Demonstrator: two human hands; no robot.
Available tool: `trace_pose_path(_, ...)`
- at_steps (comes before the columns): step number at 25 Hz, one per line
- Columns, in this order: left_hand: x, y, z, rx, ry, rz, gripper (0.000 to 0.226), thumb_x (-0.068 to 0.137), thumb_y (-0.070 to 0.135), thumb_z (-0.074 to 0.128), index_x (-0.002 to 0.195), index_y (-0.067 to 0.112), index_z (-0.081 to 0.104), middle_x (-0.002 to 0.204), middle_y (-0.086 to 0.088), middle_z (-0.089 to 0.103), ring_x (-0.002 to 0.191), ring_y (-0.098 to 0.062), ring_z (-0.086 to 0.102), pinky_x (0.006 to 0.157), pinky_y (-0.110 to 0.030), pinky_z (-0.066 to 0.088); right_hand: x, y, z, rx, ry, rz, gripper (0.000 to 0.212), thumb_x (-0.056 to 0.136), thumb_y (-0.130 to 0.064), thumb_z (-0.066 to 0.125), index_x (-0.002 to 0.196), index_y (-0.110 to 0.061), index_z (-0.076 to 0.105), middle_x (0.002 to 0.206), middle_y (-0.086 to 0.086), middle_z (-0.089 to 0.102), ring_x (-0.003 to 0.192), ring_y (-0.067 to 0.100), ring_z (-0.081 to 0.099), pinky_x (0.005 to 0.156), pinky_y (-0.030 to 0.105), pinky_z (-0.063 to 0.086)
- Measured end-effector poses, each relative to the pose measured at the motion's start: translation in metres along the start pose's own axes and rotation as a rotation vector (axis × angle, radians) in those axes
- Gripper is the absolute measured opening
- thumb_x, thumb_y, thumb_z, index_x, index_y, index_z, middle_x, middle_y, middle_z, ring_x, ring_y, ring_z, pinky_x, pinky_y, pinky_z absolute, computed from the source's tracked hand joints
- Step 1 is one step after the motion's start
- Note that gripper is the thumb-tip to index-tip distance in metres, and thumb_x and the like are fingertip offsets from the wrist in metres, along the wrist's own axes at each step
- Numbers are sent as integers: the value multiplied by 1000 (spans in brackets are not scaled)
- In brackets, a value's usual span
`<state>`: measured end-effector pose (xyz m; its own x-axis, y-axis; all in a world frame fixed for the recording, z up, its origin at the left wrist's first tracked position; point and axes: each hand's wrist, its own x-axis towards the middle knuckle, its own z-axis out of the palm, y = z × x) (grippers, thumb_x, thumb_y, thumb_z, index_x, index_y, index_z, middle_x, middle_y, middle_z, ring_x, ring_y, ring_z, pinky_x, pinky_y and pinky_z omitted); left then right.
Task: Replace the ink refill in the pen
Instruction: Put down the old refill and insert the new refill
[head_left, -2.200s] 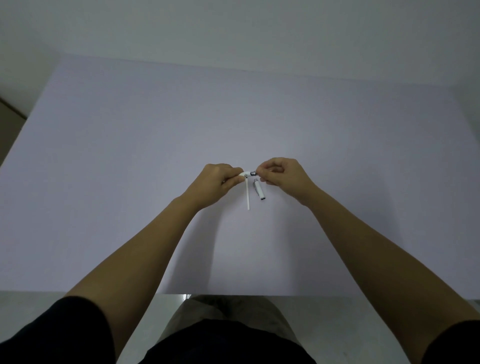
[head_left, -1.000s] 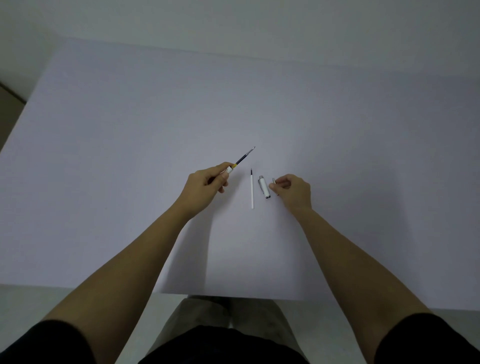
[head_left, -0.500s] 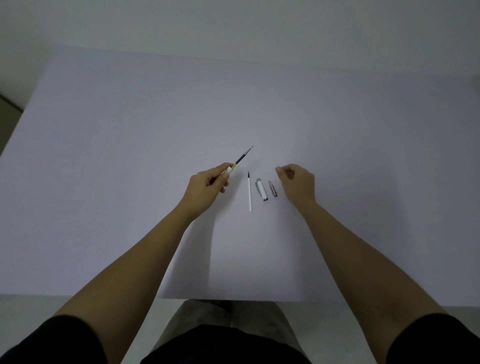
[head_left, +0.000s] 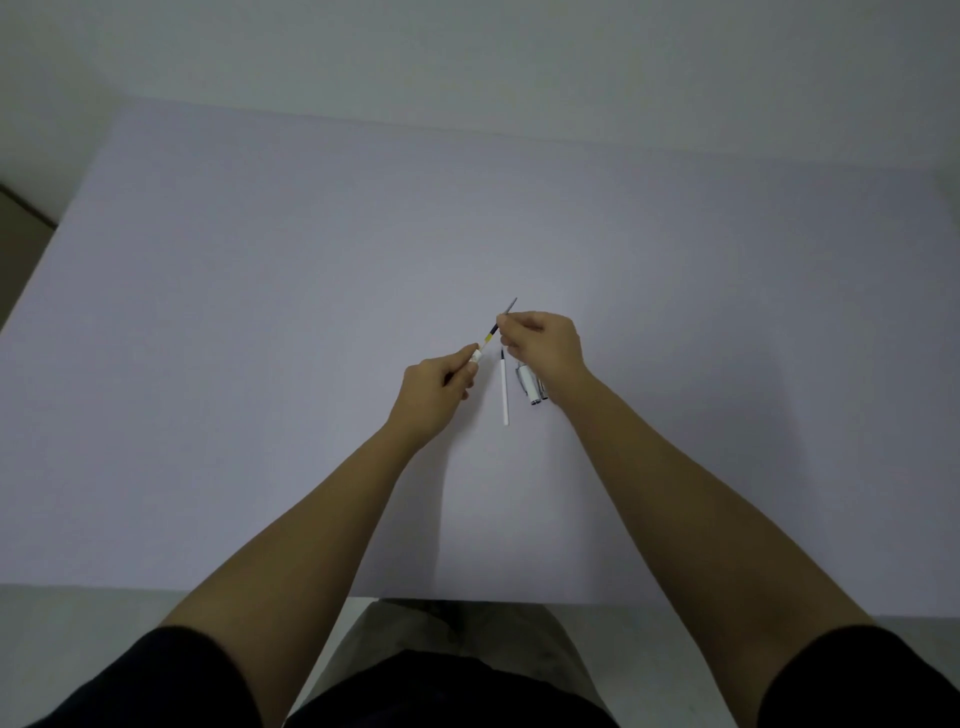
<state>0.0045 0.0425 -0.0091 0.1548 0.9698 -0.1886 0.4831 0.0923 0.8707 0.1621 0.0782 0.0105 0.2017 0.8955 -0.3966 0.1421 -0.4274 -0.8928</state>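
My left hand (head_left: 436, 387) grips the white pen barrel (head_left: 475, 356), of which only the open end shows past my fingers. A dark ink refill (head_left: 492, 329) with a yellow band sticks out of the barrel, slanting up and to the right. My right hand (head_left: 543, 340) pinches that refill near its thin tip. A white spare refill (head_left: 504, 392) lies on the table just below, pointing away from me. The white and silver pen cap (head_left: 529, 385) lies right of it, and a small grey tip piece (head_left: 543, 391) is half hidden by my right wrist.
The pale lilac table (head_left: 260, 312) stretches wide around the parts. Its near edge runs just above my lap, and a plain wall rises behind its far edge.
My right hand has moved up and left from beside the grey tip piece and taken hold of the refill sticking out of the barrel. The left hand has stayed almost still.
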Motion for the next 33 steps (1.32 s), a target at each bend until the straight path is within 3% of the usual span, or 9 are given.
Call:
trace_pose_path(4,-8,-22,-20,118,-22,-33,26,95,31,47,92,16,67,76,-3,66,61,2,58,64,-17,43,9,-8,7,259,97,62,18,86,-17,63,95,0,65,81,9,68,66,6,66,57,11,54)
trace_pose_path(8,-5,-37,-40,152,87,-118,37,96,36,44,95,8,69,78,-5,68,68,-14,63,71,-23,42,9,0,17,-11,102,-1,13,82,-18,67,84,-5,68,86,19,73,67,15,68,65,21,58)
trace_pose_path(11,3,-32,-49,147,127,-111,38,96,36,44,93,7,68,76,-5,68,63,-9,62,66,-21,44,3,16,36,-297,62,-19,17,81,-18,69,86,-2,71,87,19,74,79,27,70,80,38,57)
trace_pose_path(15,10,-29,-55,145,131,-99,42,95,39,43,90,5,67,77,-8,70,61,0,60,62,-8,42,0,28,54,-585,47,-77,20,83,-20,66,90,-3,72,90,16,75,87,28,68,77,32,53)
trace_pose_path(17,13,-28,-57,151,136,-101,43,95,40,43,87,5,67,76,-8,70,60,5,58,58,-2,39,0,31,58,-633,47,-85,20,84,-20,65,90,-3,72,90,16,75,86,27,68,70,25,47)
trace_pose_path(19,15,-29,-58,142,136,-97,43,95,39,43,88,5,67,77,-9,70,61,3,59,59,-5,40,1,32,61,-641,61,-82,20,83,-21,66,90,-3,72,89,16,75,84,26,68,65,21,42)
trace_pose_path(25,18,-29,-54,155,126,-85,42,96,38,42,88,4,66,78,-13,70,59,5,58,59,-2,37,0,26,57,-668,84,-105,23,83,-24,66,89,-2,72,89,15,75,84,27,68,65,22,42)
trace_pose_path(29,21,-21,-43,139,99,-65,45,96,38,42,84,1,64,78,-18,69,58,0,58,62,-8,40,-5,25,35,-718,130,-105,21,85,-23,64,88,-2,70,88,14,74,85,27,67,68,21,40)
trace_pose_path(33,24,-13,-33,127,82,-54,45,96,36,43,81,-2,62,77,-23,68,57,4,57,58,-3,39,-8,24,23,-824,84,-96,24,83,-21,63,82,2,68,82,18,71,80,32,65,63,25,41)
